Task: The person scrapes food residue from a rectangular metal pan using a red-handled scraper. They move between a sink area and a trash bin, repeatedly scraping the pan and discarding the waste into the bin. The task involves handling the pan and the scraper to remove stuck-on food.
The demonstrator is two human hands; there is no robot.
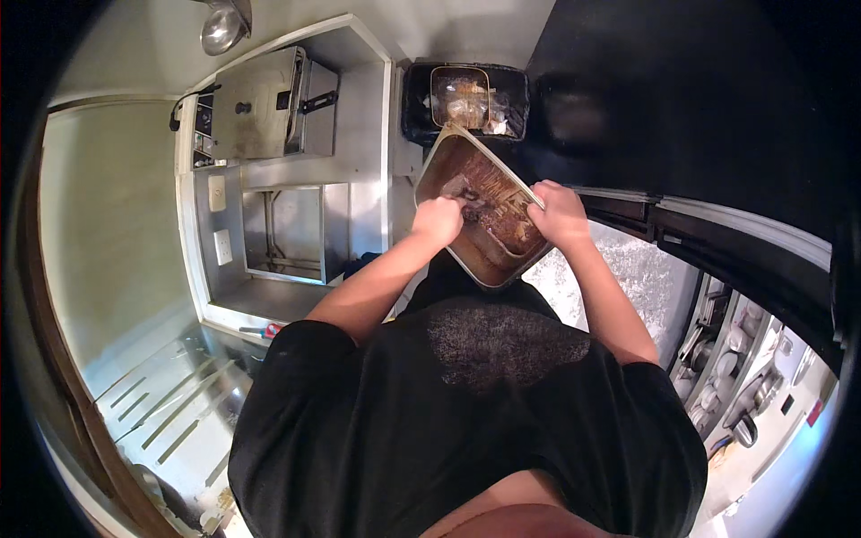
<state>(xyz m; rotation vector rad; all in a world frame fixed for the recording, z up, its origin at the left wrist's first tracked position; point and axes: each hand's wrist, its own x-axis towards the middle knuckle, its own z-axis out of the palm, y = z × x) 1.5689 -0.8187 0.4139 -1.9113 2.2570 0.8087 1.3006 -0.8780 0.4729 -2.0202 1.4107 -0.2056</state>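
Observation:
A rectangular metal pan is held tilted in front of my torso, its inside coated with brown, greasy residue. My right hand grips the pan's right rim. Inside the pan, near its left side, my left hand is closed on a dark, crumpled wad; the wad's material cannot be made out. Beyond the pan's far corner stands a black rubbish bin with mixed waste in it. A rectangular container with a tan rim lies among that waste.
On the left, a lidded stainless steel appliance sits beside a recessed steel basin. A ladle hangs at the top left. Slotted metal surface lies lower left. Shelves with stacked dishes stand on the right, under a dark counter edge.

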